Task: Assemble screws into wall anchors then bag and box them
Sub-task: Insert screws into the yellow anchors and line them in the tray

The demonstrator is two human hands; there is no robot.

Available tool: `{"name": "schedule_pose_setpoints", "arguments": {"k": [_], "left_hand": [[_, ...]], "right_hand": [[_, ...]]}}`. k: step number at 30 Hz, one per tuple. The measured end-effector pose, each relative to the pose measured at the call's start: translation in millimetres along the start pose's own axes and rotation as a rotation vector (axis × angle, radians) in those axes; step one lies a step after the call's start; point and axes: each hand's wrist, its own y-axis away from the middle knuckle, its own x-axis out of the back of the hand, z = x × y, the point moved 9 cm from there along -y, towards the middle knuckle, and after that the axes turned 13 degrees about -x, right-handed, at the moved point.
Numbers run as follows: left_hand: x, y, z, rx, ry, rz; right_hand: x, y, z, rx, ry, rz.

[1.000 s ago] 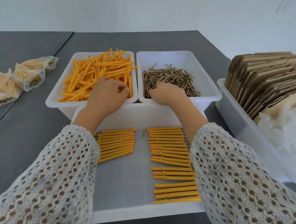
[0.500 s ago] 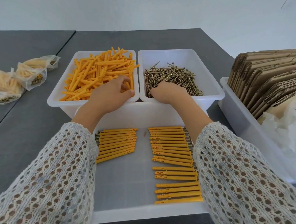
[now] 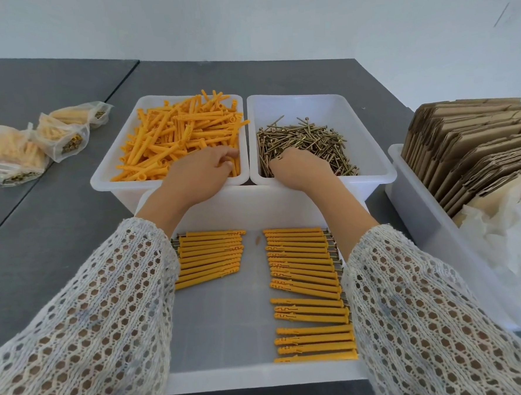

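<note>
The left hand [image 3: 198,173] reached into the bin of loose orange anchors [image 3: 176,135], its fingers curled among them, apparently pinching one near the right wall. The right hand [image 3: 300,167] lay knuckles-up on the heap of screws [image 3: 307,139] in the neighbouring bin; whether it grasped a screw could not be told, as its fingers were hidden beneath it. Working both bins at once likely served to fetch a matching pair in one reach. Nearer the person, the white tray [image 3: 258,377] held finished anchors [image 3: 307,289] in two neat rows, probably for easy counting. Filled bags [image 3: 36,140] rested at the left, flat cartons [image 3: 469,148] at the right.
</note>
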Motion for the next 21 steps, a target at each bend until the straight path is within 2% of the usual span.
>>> {"name": "schedule_pose_setpoints", "arguments": {"k": [3, 11, 21], "left_hand": [[1.7, 1.1, -4.4, 0.039, 0.051, 0.043], [17.6, 4.1, -9.7, 0.077, 0.145, 0.295], [33.7, 11.1, -3.7, -0.002, 0.237, 0.467]], "right_hand": [[4.6, 3.4, 2.2, -0.005, -0.026, 0.071], [17.0, 9.4, 0.1, 0.028, -0.070, 0.274], [38.4, 25.2, -16.5, 0.189, -0.257, 0.494]]}}
